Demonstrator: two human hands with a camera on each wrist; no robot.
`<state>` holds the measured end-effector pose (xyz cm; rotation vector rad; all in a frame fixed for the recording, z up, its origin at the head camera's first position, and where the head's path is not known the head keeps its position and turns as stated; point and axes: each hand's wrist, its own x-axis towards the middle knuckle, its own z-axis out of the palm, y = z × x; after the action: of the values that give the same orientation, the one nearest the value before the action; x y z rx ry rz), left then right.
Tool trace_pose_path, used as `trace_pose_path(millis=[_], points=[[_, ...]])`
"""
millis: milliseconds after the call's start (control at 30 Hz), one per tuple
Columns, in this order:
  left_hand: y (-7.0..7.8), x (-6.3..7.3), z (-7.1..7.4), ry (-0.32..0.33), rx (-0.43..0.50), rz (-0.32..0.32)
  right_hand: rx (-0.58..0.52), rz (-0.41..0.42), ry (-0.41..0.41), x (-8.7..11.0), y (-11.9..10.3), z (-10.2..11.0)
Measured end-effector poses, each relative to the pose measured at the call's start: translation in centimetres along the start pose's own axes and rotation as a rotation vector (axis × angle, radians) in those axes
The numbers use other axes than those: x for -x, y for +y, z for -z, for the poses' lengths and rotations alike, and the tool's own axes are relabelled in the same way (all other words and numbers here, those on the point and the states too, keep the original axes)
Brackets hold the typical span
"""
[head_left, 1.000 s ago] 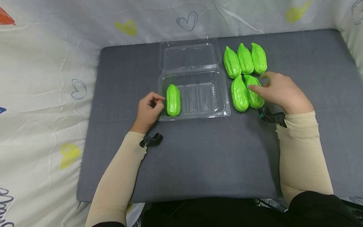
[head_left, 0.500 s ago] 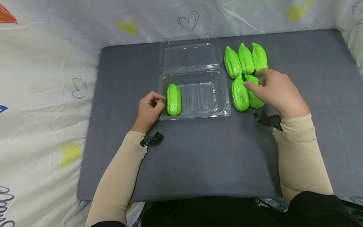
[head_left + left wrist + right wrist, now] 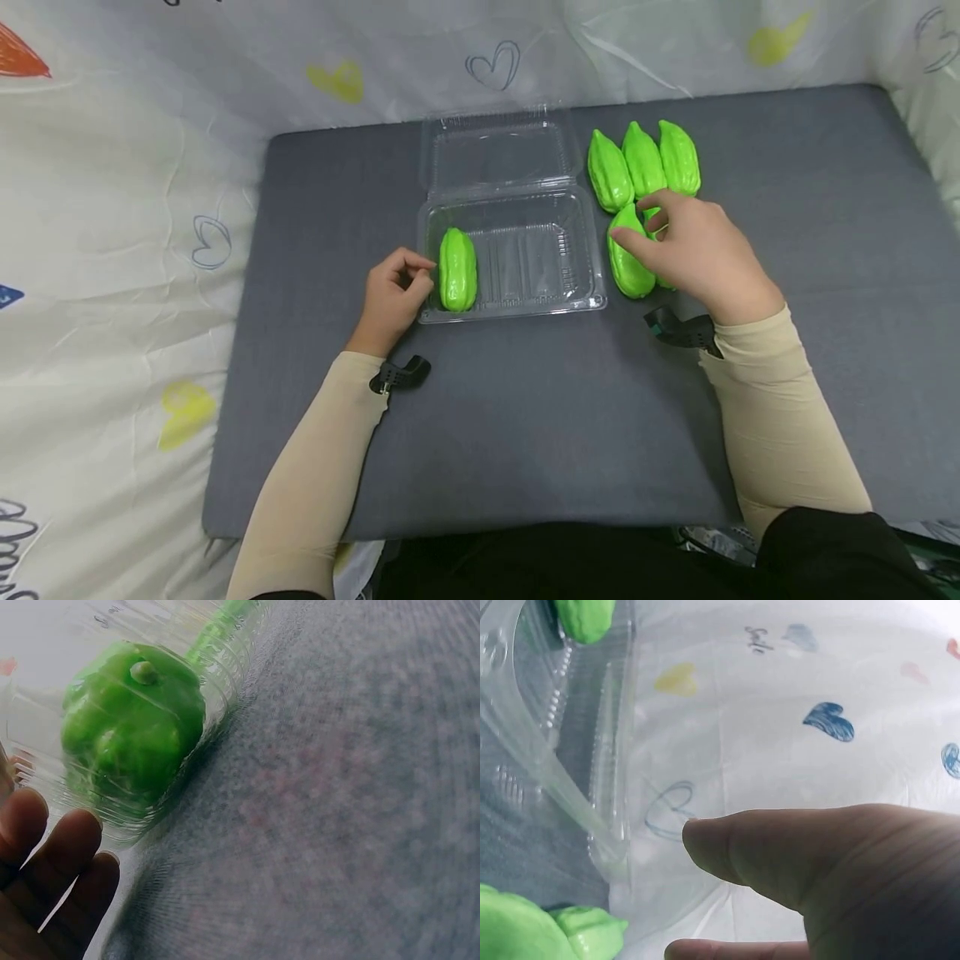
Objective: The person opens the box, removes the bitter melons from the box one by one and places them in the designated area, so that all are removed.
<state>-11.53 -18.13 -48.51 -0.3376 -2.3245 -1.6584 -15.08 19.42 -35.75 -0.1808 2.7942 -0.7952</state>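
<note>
A hinged clear plastic box lies open with one shiny green ribbed vegetable, like a bitter melon, at its left end. My left hand is at the box's left side. In the left wrist view its loosely bent fingers stand by the clear wall, with the melon's nubbed end behind it. My right hand hovers with thumb and fingers apart over the front row of melons, partly hiding one. The front left melon shows beside the thumb. Nothing appears in its grasp.
Behind the right hand is a back row of green melons. The box's transparent lid leans back flat behind its base. A grey cloth-covered table meets a white curtain with drawn hearts.
My right hand has moved left and slightly toward me, from the front right melon toward the front left one. The left hand, box and melons stay in place.
</note>
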Motion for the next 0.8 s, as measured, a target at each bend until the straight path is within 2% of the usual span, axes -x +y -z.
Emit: trace_pose_path(millis=[367,700,800], points=[[0.1,0.0,0.0,0.001,0.029,-0.025,0.014,0.035,-0.038,-0.2,-1.6,-1.0],[0.2,-0.2,-0.2,0.011,0.04,0.015,0.02,0.081,-0.051,-0.6,-2.9,-1.3],[0.8,-0.2,-0.2,0.009,0.049,0.023,0.017,0.092,-0.051,-0.8,-3.3,-1.3]])
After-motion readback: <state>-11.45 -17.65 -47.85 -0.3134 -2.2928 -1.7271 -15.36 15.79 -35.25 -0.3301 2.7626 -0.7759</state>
